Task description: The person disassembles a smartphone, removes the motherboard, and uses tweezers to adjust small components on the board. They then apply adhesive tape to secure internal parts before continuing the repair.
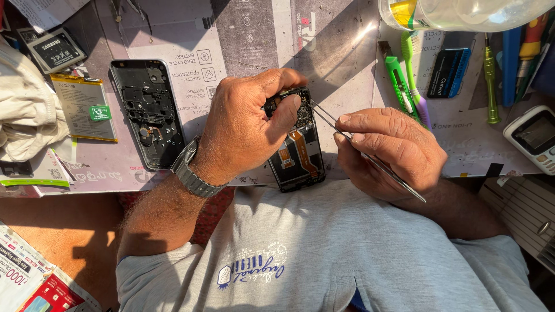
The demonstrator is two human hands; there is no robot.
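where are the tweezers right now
In the head view, the tweezers are pinched in the right hand, right of centre, tips reaching the opened phone held by the left hand.

Left hand [243,130] steadies an opened phone [298,147] on the desk [347,52] — right hand [390,153] pinches tweezers [370,159], tips at the phone's top.

At 9 o'clock, a black plastic phone back frame [147,112] lies flat beside a rectangular silver battery with a green sticker [84,107]. At 2 o'clock lie a green-handled toothbrush [414,69], a green utility knife [398,81] and a green-handled screwdriver [491,86]. A white handheld meter [535,137] sits at 3 o'clock.
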